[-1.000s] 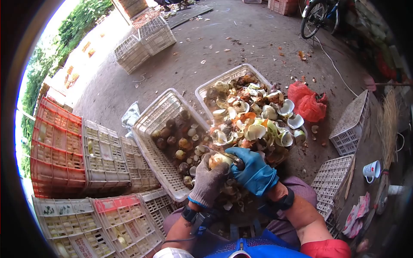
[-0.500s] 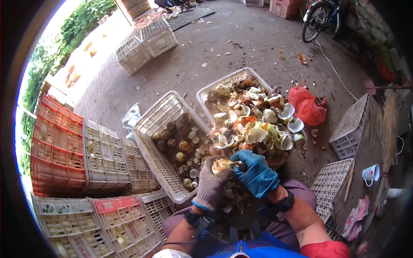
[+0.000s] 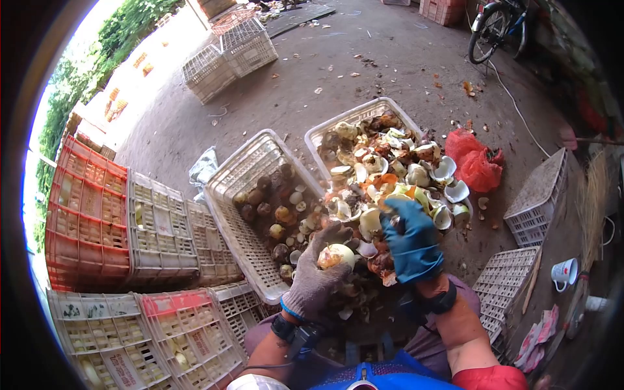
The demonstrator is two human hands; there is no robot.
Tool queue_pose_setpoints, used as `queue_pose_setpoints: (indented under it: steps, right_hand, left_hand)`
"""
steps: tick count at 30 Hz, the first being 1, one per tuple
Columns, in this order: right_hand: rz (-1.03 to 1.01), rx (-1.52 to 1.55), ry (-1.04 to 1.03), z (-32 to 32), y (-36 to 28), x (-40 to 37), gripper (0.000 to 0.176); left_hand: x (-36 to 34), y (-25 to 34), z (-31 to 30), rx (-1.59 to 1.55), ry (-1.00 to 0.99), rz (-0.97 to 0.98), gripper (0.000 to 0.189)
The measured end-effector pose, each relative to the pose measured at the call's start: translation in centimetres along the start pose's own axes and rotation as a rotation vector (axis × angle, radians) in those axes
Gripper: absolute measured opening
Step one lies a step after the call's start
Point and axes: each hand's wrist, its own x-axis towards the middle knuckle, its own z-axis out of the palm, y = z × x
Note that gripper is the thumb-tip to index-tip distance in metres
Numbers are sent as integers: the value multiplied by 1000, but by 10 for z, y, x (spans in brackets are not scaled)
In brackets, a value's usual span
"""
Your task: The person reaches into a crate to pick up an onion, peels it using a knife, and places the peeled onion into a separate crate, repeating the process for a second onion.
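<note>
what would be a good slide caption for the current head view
Grey-gloved left hand holds a pale onion, the blue-gloved right hand apart from it, near heaped onion peelings.

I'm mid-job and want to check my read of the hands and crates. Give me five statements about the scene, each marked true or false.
1. The grey-gloved left hand holds a pale onion. True.
2. Both hands grip that onion. False: the blue-gloved right hand is apart from it.
3. A red mesh bag lies to the right of the heap of peelings in the view. True.
4. The upper right of the view shows only crates. False: a bicycle stands there.
5. Brown onions lie in the white crate to the left of that heap. True.
</note>
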Motion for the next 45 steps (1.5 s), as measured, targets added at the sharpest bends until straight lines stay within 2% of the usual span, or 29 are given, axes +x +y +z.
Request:
queue_pose_setpoints:
  steps: [1,2,5,6,9,10,13,16,18,19,21,22,23,24,25,26,28,30,32,33,34,35,37,39,41,43,45]
  right_hand:
    - [36,-26,49,-3,0,7,40]
    - [-43,-50,88,-4,4,11,54]
    - [335,627,-376,-11,-16,2,60]
    - [345,724,-462,-7,-17,-5,58]
    - [5,497,-488,4,-18,-12,55]
    - [74,605,-466,11,-19,-17,43]
    - [340,672,-575,7,-21,-16,27]
    - [425,657,-375,1,-16,-11,15]
    - [241,498,-82,9,12,-9,17]
    - [54,247,50,8,30,-4,25]
    - [196,239,-73,-20,8,13,36]
    - [149,262,-16,-6,29,16,36]
    - [286,279,-34,-4,54,11,33]
    - [328,310,-64,-8,49,15,27]
    - [285,295,-83,-5,56,18,22]
    - [274,312,-51,11,72,13,21]
    - [240,384,-12,44,109,7,22]
    - [213,457,-15,63,126,5,23]
    - [232,442,-62,64,102,7,24]
    - [241,433,-83,61,89,7,24]
    - [255,433,-95,57,77,6,25]
    - [260,431,-104,54,70,5,25]
    - [265,428,-122,50,59,4,26]
    - [276,429,-134,45,54,1,27]
    - [278,427,-143,39,51,-4,28]
    - [280,432,-149,29,51,-9,29]
    - [297,401,-158,15,46,-12,29]
  left_hand:
    - [2,-2,-1,97,8,14,78]
    - [3,-5,-3,194,17,26,81]
    - [5,-6,-2,566,87,51,90]
    - [5,-5,-2,707,114,52,93]
    - [5,-1,8,836,183,79,100]
    - [5,-1,10,851,192,90,102]
    - [2,-1,8,899,194,116,103]
    - [0,-3,0,721,195,197,102]
    - [1,-14,-11,75,97,64,99]
    - [1,-18,-22,-236,55,28,100]
    - [-3,-13,-26,-531,155,-279,91]
    - [6,-29,-37,-598,268,-225,79]
    - [16,-46,-48,-659,378,-160,67]
    - [26,-62,-59,-710,482,-89,56]
    - [29,-60,-72,-926,574,-197,48]
    - [32,-56,-86,-900,669,-150,44]
    - [22,-29,-108,-882,674,-21,40]
    - [13,-18,-162,-253,714,245,59]
    - [-1,34,-188,-190,767,493,67]
    - [-19,116,-173,-772,677,559,58]
    - [-13,154,-201,-816,686,678,72]
    - [-38,219,-190,-722,734,787,77]
    - [-71,302,-222,-499,413,1013,84]
    - [-97,360,-170,-548,836,923,66]
    - [-97,343,-184,-389,814,861,54]
    - [-89,285,-205,-229,749,781,47]
    - [-80,214,-217,-208,646,601,37]
